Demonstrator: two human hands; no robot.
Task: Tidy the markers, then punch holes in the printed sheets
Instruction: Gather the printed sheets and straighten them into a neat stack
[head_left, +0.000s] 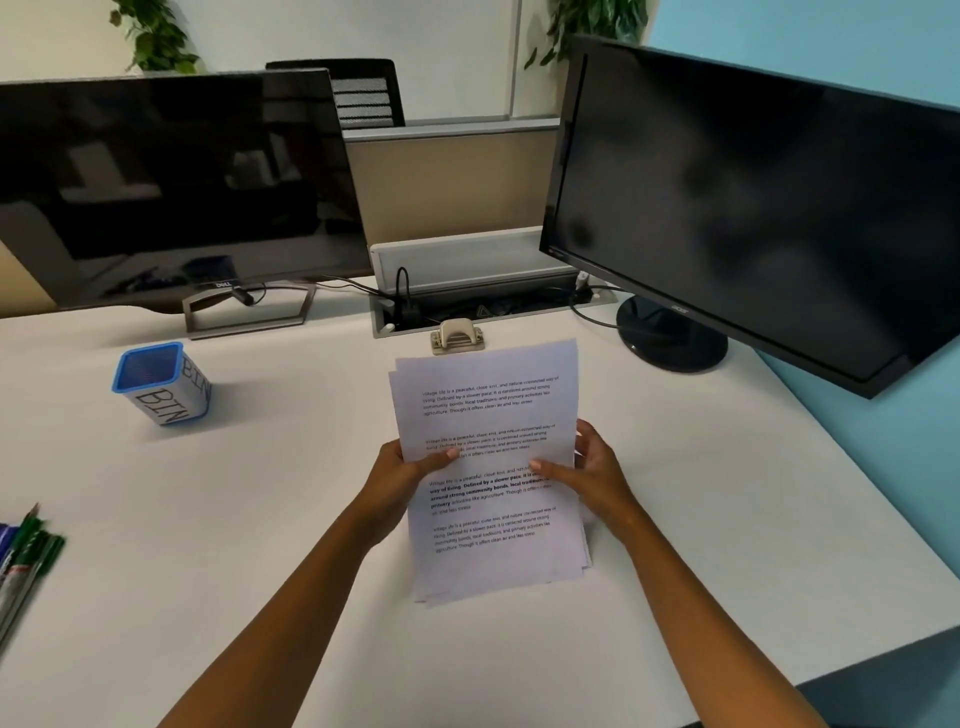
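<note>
A small stack of printed sheets (485, 405) is held upright-tilted above the white desk (260, 519), slightly fanned at the edges. My left hand (402, 475) grips its left edge with the thumb on the front page. My right hand (587, 475) grips the right edge the same way. Just beyond the top of the sheets sits a beige hole punch (457, 335). Several markers (26, 558), green, blue and grey, lie bunched at the desk's left edge. A blue-rimmed cup labelled BIN (161, 384) stands at the left, with nothing visible in it.
A black monitor (171, 187) stands at the back left and a larger one (753, 208) at the back right, its round base (672, 338) on the desk. A cable tray (483, 306) with plugs runs between them. The desk's edge falls away at the lower right.
</note>
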